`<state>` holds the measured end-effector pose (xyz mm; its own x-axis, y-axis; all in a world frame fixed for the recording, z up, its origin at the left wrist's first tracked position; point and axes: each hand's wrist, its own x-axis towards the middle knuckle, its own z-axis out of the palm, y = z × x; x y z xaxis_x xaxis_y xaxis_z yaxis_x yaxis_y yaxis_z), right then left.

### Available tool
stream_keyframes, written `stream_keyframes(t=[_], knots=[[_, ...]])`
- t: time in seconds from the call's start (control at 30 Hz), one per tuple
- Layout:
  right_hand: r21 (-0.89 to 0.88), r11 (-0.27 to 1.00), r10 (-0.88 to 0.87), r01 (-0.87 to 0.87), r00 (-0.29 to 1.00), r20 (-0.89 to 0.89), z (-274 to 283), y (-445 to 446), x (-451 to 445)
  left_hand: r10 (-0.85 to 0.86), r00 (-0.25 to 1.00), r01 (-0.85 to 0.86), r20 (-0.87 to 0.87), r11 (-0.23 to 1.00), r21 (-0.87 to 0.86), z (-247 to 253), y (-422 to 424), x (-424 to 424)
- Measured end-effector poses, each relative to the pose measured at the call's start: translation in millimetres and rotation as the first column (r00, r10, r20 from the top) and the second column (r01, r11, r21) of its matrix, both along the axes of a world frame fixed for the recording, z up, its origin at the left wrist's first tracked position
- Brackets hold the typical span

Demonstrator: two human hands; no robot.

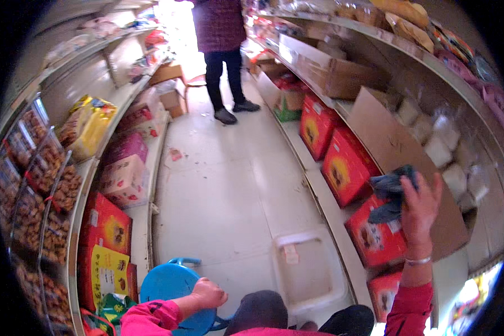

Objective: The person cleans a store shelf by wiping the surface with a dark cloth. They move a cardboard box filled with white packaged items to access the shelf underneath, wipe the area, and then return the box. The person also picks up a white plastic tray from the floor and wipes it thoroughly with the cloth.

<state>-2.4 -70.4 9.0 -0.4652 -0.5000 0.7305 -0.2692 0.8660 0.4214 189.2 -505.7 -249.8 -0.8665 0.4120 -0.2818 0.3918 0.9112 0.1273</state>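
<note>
My right hand [420,206] holds a dark blue-grey cloth [390,189], bunched at the fingers with loose folds hanging down. Behind that hand stands the tall side of an open cardboard box [386,130] on the right-hand shelf. Below the cloth is a red gift carton [376,233] with a printed picture. My left hand [210,292] is curled at the right rim of a round blue plastic stool [168,281]. Its fingertips are hidden, so whether it grips the rim cannot be told.
A shallow whitish plastic tray [311,269] lies on the tiled floor [218,180] beside the right shelf. A person [224,54] stands farther up the aisle. Bagged brown snacks [38,197] and cartons [122,180] fill the left shelves. White packs [449,151] sit in the cardboard box.
</note>
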Motion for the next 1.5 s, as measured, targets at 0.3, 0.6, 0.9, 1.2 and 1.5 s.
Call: stream_keyframes(t=[0.3,0.6,0.9,1.2,1.5], knots=[[-0.420,0.870,-0.200,0.259,0.963,0.180,27,29,-40,-0.025,0.999,0.029,0.036,0.994,-0.107,3,4,-2],[-0.467,0.858,-0.080,0.213,0.954,0.289,18,27,-21,0.029,0.999,-0.029,0.018,0.999,-0.025,-41,-20,8],[-0.419,0.874,-0.110,0.246,0.940,0.324,22,27,-22,0.108,0.973,-0.066,0.205,0.977,-0.205,23,-3,-28],[-0.085,0.864,-0.455,0.497,0.841,0.292,11,51,-32,0.607,0.453,-0.330,0.652,0.794,-0.510,-32,-88,-110],[-0.473,0.828,-0.239,0.301,0.953,0.187,16,25,-29,0.695,0.134,-0.462,0.707,0.675,-0.576,-125,-154,-113]])
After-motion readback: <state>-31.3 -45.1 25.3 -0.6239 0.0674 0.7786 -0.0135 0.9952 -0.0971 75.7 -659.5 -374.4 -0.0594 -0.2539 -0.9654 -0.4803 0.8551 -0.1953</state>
